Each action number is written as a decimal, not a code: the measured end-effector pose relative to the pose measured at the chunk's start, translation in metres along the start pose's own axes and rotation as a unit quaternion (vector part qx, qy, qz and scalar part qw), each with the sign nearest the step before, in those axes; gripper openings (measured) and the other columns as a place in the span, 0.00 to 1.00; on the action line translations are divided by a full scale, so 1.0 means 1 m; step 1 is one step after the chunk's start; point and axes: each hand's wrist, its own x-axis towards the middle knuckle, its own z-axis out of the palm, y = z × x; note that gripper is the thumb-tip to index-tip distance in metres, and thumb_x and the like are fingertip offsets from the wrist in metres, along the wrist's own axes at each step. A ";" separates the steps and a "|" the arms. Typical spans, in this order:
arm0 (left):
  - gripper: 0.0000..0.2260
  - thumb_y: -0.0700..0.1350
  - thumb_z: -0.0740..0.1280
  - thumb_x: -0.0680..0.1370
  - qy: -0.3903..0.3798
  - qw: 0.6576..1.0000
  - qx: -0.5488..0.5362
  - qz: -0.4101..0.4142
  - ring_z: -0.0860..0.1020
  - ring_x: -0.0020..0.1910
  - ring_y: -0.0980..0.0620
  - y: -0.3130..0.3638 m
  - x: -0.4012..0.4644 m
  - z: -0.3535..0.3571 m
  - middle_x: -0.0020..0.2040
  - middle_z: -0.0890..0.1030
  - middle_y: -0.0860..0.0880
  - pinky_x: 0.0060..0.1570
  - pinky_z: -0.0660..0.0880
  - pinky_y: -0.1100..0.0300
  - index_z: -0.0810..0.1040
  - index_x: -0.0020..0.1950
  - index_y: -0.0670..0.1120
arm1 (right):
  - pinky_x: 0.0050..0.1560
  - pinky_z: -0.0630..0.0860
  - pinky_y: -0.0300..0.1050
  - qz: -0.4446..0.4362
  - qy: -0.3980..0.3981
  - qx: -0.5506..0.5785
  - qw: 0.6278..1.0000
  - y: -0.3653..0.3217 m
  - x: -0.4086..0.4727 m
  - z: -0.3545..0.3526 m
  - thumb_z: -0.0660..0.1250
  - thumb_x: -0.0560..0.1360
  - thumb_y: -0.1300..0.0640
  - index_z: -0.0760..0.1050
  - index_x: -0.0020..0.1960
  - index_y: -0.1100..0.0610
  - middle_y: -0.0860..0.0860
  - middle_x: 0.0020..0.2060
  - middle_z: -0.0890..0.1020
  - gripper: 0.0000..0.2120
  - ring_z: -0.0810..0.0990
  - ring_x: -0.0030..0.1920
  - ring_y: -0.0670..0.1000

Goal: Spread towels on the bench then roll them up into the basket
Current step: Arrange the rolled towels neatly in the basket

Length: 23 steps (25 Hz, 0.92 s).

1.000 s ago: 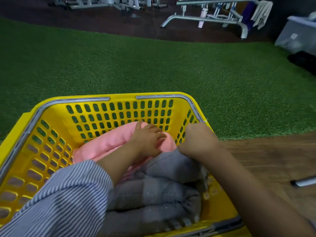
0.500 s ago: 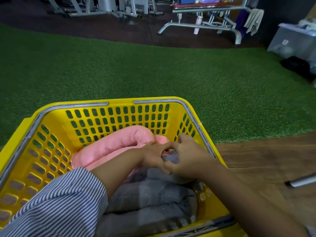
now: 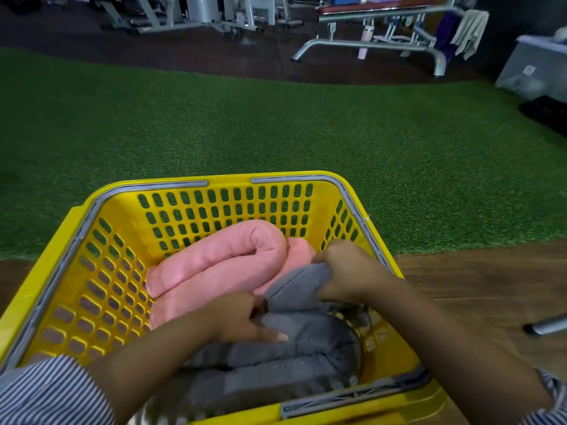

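Both hands are inside the yellow basket (image 3: pixel 92 271). The right hand (image 3: pixel 346 271) has its fingers curled around the raised end of the grey towel (image 3: pixel 294 342) and pinches the fold between thumb and fingers, close to the right wall of the basket. The left hand (image 3: pixel 242 320) lies lower and nearer to the person; its fingers are bent and press on the top of the same grey towel, with one fingertip stretched flat over the cloth, though I cannot tell if it really grips the fabric. The grey towel is rolled and fills the near right part of the basket. Just beside it, toward the far side, a pink towel (image 3: pixel 214 265) lies rolled in a long bent shape, touching the grey one. Striped sleeves (image 3: pixel 52 391) cover both forearms at the lower edge. The basket has grey handles folded down on its rim and stands on a brown wooden bench (image 3: pixel 478 289). Beyond the bench a green artificial grass floor (image 3: pixel 276 124) spreads out, and behind it, well apart, stand metal gym machines (image 3: pixel 377 35) with a pale cloth (image 3: pixel 469 29) hanging on one of them.
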 end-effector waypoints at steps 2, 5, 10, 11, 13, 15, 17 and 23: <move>0.29 0.73 0.59 0.71 -0.042 0.996 0.078 -0.003 0.76 0.44 0.51 0.001 -0.004 0.010 0.49 0.81 0.49 0.41 0.67 0.58 0.76 0.57 0.52 | 0.37 0.67 0.42 -0.020 0.038 -0.007 0.999 -0.001 0.000 -0.008 0.71 0.62 0.51 0.80 0.46 0.54 0.53 0.38 0.72 0.13 0.74 0.45 0.55; 0.27 0.69 0.60 0.73 -0.029 0.998 0.057 -0.026 0.78 0.49 0.45 -0.003 -0.001 0.019 0.51 0.81 0.45 0.43 0.67 0.58 0.77 0.58 0.48 | 0.29 0.65 0.42 -0.047 0.082 -0.001 0.996 -0.006 -0.001 -0.036 0.69 0.62 0.53 0.75 0.33 0.56 0.52 0.28 0.71 0.07 0.73 0.36 0.55; 0.23 0.63 0.62 0.77 -0.014 1.000 -0.016 -0.013 0.75 0.59 0.47 0.001 -0.001 0.024 0.61 0.79 0.46 0.52 0.67 0.62 0.75 0.64 0.49 | 0.29 0.65 0.42 -0.055 0.131 -0.032 0.989 -0.014 -0.006 -0.092 0.71 0.60 0.52 0.72 0.30 0.58 0.53 0.24 0.70 0.11 0.70 0.31 0.55; 0.25 0.64 0.62 0.76 -0.028 0.999 -0.033 -0.011 0.75 0.60 0.49 0.000 -0.002 0.020 0.63 0.78 0.47 0.55 0.67 0.63 0.74 0.66 0.50 | 0.30 0.69 0.43 -0.045 0.141 -0.040 0.988 -0.013 -0.009 -0.102 0.71 0.60 0.52 0.75 0.32 0.58 0.54 0.25 0.73 0.10 0.72 0.32 0.56; 0.35 0.74 0.60 0.68 -0.035 0.998 -0.020 -0.037 0.77 0.57 0.52 -0.004 -0.011 0.004 0.60 0.80 0.51 0.56 0.70 0.62 0.76 0.65 0.52 | 0.33 0.76 0.47 -0.023 0.155 -0.038 0.987 -0.010 -0.016 -0.120 0.72 0.59 0.51 0.79 0.37 0.58 0.55 0.28 0.78 0.12 0.77 0.33 0.56; 0.41 0.80 0.57 0.59 0.063 0.989 0.055 -0.121 0.78 0.43 0.53 -0.003 -0.021 -0.030 0.46 0.81 0.51 0.43 0.72 0.58 0.80 0.52 0.48 | 0.34 0.78 0.50 -0.010 0.146 -0.021 0.989 -0.006 -0.025 -0.133 0.74 0.58 0.50 0.81 0.40 0.57 0.56 0.30 0.81 0.14 0.79 0.34 0.54; 0.43 0.80 0.64 0.53 0.214 0.969 -0.011 -0.119 0.77 0.47 0.54 0.008 -0.033 -0.067 0.51 0.79 0.51 0.46 0.74 0.56 0.75 0.54 0.48 | 0.35 0.78 0.50 -0.036 0.134 -0.010 0.990 -0.015 -0.032 -0.139 0.73 0.57 0.48 0.82 0.41 0.55 0.55 0.33 0.82 0.15 0.79 0.34 0.54; 0.45 0.59 0.81 0.52 0.155 0.936 -0.262 0.177 0.71 0.63 0.68 0.054 -0.064 -0.140 0.62 0.75 0.67 0.60 0.70 0.68 0.68 0.66 0.59 | 0.44 0.75 0.45 -0.236 0.280 0.023 0.930 -0.061 -0.065 -0.177 0.68 0.58 0.48 0.84 0.45 0.54 0.53 0.42 0.84 0.19 0.81 0.42 0.51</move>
